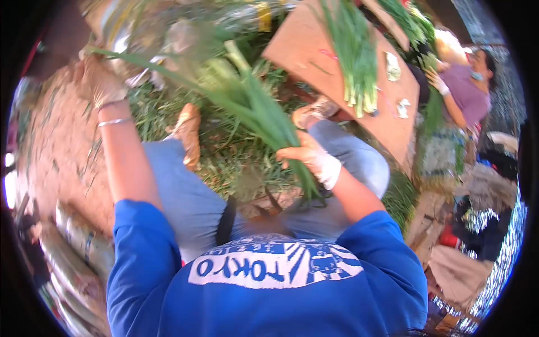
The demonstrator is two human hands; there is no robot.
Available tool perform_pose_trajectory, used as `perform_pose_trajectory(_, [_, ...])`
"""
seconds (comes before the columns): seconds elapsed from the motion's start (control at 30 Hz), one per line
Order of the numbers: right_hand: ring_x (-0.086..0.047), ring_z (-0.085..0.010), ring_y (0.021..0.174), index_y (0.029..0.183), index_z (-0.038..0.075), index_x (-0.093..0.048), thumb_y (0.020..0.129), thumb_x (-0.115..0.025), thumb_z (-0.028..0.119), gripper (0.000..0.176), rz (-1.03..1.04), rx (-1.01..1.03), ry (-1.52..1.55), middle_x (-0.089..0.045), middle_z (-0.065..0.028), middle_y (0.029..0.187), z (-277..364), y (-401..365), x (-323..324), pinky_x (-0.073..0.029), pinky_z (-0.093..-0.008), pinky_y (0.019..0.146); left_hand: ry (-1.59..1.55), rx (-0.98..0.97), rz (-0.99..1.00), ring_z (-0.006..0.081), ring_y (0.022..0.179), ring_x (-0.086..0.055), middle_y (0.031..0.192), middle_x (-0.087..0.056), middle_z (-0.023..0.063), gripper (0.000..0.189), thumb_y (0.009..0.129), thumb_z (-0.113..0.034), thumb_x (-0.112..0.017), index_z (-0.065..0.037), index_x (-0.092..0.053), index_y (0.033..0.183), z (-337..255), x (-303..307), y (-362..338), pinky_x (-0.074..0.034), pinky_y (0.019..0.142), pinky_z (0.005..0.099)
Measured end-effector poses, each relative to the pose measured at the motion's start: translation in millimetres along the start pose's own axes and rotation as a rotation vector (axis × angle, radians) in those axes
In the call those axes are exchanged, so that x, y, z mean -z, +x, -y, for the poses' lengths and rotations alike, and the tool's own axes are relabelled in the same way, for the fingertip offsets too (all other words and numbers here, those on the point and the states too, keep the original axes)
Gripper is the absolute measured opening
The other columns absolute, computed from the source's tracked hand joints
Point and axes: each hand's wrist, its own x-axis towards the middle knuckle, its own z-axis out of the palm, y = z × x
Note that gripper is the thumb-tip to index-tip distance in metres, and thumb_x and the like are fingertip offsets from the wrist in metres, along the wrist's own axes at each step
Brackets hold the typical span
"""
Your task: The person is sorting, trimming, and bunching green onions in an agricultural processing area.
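While the right hand [309, 155] wraps around a bunch of green onions [258, 104], its thumb and fingers pressing in on the leaves, the bunch slants away ahead and to the left of that hand, and the leaf ends trail below it, nearer the body. Such an encircling hold probably keeps the loose stalks together as one bundle. One long leaf [151, 64] stretches from the bunch to just beside the left hand [104, 84]; that hand is blurred, so I cannot tell whether it pinches the tip or is spread near it. Both hands wear pale gloves [328, 172], likely against dirt. Ahead and to the right of the right hand, a board [292, 42] bears more green onions [359, 67], their pale ends facing back, perhaps aligned for tidiness. Loose greenery [224, 151] lies between and below the two hands. Well apart, to the right hand's right, sits another person [469, 92].
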Motion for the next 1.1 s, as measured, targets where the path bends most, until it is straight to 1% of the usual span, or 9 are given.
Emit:
perform_pose_trajectory(0.1, [-0.06, -0.0145, 0.074, 0.111, 0.0, -0.051, 0.078, -0.064, 0.004, 0.036, -0.062, -0.019, 0.092, -0.06, -0.0076, 0.088, 3, -3, -1, -0.051, -0.0252, 0.058, -0.374, 0.395, 0.03, 0.0134, 0.072, -0.06, 0.077, -0.064, 0.0027, 0.012, 0.083, -0.018, -0.063, -0.006, -0.061, 0.08, -10, 21, 27, -0.051, 0.068, 0.0274])
perform_pose_trajectory(0.53, [-0.059, -0.0133, 0.059, 0.098, 0.001, -0.056, 0.08, -0.064, 0.01, 0.021, -0.183, 0.004, 0.169, -0.061, -0.0082, 0.079, -11, 8, 17, -0.048, -0.0231, 0.055, -0.401, 0.257, 0.137, 0.0212, 0.084, -0.066, 0.09, -0.067, 0.0098, 0.023, 0.084, -0.019, -0.059, 0.002, -0.063, 0.094, -2, 43, 44, -0.054, 0.077, 0.0307])
perform_pose_trajectory(0.63, [-0.06, -0.0137, 0.064, 0.1, 0.001, -0.057, 0.08, -0.064, 0.01, 0.022, -0.22, 0.009, 0.157, -0.061, -0.0075, 0.081, -10, 9, 8, -0.049, -0.024, 0.056, 0.311, -0.16, 0.222, 0.0286, 0.114, -0.052, 0.121, -0.055, 0.0171, 0.046, 0.084, -0.017, -0.064, 0.002, -0.05, 0.123, -41, -17, -24, -0.041, 0.099, 0.0383])
perform_pose_trajectory(0.77, [-0.061, -0.0141, 0.072, 0.104, 0.001, -0.057, 0.076, -0.068, 0.01, 0.032, -0.137, 0.084, 0.014, -0.063, -0.007, 0.088, -13, 8, 6, -0.05, -0.0258, 0.056, 0.991, -0.799, 1.264, 0.0351, 0.135, -0.021, 0.145, -0.025, 0.0203, 0.107, 0.059, -0.049, -0.077, 0.001, -0.027, 0.139, -46, -64, -121, -0.011, 0.112, 0.0479])
perform_pose_trajectory(0.87, [-0.061, -0.0132, 0.073, 0.107, -0.001, -0.055, 0.075, -0.069, 0.012, 0.037, 0.148, -0.087, -0.082, -0.062, -0.0086, 0.086, 19, -28, -22, -0.051, -0.0269, 0.058, 0.822, -0.713, 2.016, 0.0318, 0.129, -0.035, 0.134, -0.041, 0.02, 0.098, 0.053, -0.045, -0.077, -0.007, -0.037, 0.135, -92, -105, -238, -0.014, 0.111, 0.0488])
perform_pose_trajectory(0.9, [-0.061, -0.014, 0.074, 0.106, -0.002, -0.056, 0.076, -0.069, 0.015, 0.037, 0.176, 0.077, -0.074, -0.062, -0.0085, 0.087, 17, -40, -29, -0.051, -0.0278, 0.061, 0.72, -0.364, 2.277, 0.0277, 0.113, -0.052, 0.117, -0.056, 0.0177, 0.09, 0.057, -0.031, -0.077, -0.009, -0.038, 0.135, -81, -97, -258, -0.034, 0.101, 0.0452])
perform_pose_trajectory(0.93, [-0.061, -0.0157, 0.077, 0.107, -0.001, -0.055, 0.084, -0.061, 0.017, 0.03, 0.223, -0.11, 0.056, -0.062, -0.0068, 0.088, 37, -62, -24, -0.05, -0.029, 0.068, 0.824, -0.327, 2.294, 0.0226, 0.091, -0.063, 0.101, -0.064, 0.0133, 0.084, 0.062, -0.032, -0.075, -0.01, -0.038, 0.135, -81, -89, -266, -0.049, 0.082, 0.0347])
perform_pose_trajectory(1.03, [-0.06, -0.0191, 0.088, 0.111, 0.002, -0.053, 0.09, -0.051, 0.024, 0.031, 0.053, 0.268, 0.023, -0.06, -0.0088, 0.098, 76, -114, 50, -0.049, -0.0317, 0.078, 0.34, -0.083, 2.086, 0.0196, 0.074, -0.063, 0.086, -0.066, 0.0113, 0.073, 0.068, -0.023, -0.074, -0.005, -0.043, 0.132, -51, -81, -275, -0.051, 0.067, 0.0295])
perform_pose_trajectory(1.1, [-0.059, -0.0213, 0.095, 0.114, 0.004, -0.052, 0.093, -0.046, 0.031, 0.035, -0.426, 0.396, 0.394, -0.059, -0.0106, 0.104, 104, -126, 155, -0.049, -0.0341, 0.084, 0.288, 0.5, 1.76, 0.0145, 0.068, -0.058, 0.078, -0.064, 0.008, 0.06, 0.073, -0.011, -0.069, -0.004, -0.046, 0.129, -33, -70, -286, -0.05, 0.065, 0.0284])
